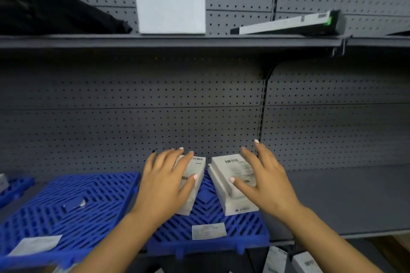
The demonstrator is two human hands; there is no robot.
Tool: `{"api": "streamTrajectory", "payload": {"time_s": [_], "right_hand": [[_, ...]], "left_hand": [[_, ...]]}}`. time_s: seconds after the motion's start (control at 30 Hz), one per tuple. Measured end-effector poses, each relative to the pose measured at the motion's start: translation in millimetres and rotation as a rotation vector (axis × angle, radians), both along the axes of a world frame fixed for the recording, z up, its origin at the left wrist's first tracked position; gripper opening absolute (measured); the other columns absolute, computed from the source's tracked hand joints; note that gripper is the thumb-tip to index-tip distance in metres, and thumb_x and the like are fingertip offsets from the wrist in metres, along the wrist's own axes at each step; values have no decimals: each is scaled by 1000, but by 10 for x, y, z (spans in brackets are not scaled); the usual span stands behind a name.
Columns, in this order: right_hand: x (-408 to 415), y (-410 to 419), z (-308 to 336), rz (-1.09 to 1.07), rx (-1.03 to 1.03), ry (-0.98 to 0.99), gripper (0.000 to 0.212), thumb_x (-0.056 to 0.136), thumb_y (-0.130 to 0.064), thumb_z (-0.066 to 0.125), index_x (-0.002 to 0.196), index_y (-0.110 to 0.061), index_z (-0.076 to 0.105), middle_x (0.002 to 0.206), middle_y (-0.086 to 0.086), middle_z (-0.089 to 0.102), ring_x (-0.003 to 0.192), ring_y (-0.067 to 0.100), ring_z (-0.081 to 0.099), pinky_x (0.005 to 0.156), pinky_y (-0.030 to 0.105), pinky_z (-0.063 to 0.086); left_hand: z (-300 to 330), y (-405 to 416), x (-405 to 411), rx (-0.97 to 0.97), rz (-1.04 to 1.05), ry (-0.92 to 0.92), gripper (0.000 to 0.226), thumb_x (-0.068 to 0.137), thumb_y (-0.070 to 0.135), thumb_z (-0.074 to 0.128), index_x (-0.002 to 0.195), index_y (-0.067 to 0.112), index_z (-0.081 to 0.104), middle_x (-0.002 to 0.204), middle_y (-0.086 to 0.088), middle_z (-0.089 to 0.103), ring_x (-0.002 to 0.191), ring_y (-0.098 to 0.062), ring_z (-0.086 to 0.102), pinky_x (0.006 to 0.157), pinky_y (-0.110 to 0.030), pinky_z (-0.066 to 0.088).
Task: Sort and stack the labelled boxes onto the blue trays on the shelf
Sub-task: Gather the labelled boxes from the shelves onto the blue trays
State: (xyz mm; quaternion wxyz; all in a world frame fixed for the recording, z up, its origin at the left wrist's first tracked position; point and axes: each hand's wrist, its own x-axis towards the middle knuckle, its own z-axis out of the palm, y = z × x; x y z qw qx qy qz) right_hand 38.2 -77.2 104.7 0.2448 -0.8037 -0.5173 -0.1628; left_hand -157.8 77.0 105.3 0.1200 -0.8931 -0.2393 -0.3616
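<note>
Left hand [165, 180], fingers spread, rests flat on white barcode-labelled box [192, 184] at 12 o'clock of blue slotted plastic tray [208, 219]; right hand [264, 182], grip apart, presses two stacked white boxes [230, 182] alongside.

A dark grey pegboard wall [155, 99] covers the whole back of the shelving unit, dotted with even rows of small holes. A vertical slotted upright [264, 104] divides the wall into two bays, and a bracket [271, 71] curves up from it under the upper shelf [177, 40]. On that upper shelf a black bundle [55, 11] lies at the left, a plain white box [170, 13] stands in the middle, and a long flat black-and-white package [292, 23] lies tilted at the right. The grey lower shelf [337, 201] stretches out at the right. A strip of wooden floor [392, 250] shows in the bottom right corner. The light is dim and even.
</note>
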Motion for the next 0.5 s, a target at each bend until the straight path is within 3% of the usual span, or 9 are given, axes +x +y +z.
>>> {"api": "streamTrajectory", "payload": {"time_s": [0.13,0.3,0.5], "right_hand": [[-267,-155,435,27,96,-45,83,79,-76,26,149,-33,12,159,-4,-4,145,14,-4,118,38,13],[-719,-327,958,57,225,-121,76,87,-66,42,149,-32,17,158,-6,5,145,10,-2,113,27,6],[-1134,-407,1409,72,273,-223,71,89,-54,48,149,-28,19,157,-5,11,144,10,3,112,23,6]], "left_hand": [[490,-150,-203,49,-71,-71,53,91,50,36,133,21,52,132,1,54,122,-21,48,105,-50,36],[1065,-385,-510,150,-153,-141,55,90,51,42,135,21,49,134,1,52,126,-21,45,107,-46,34],[1549,-502,-827,264,-157,-137,58,88,52,44,136,19,48,134,-1,52,125,-23,45,109,-44,31]]}}
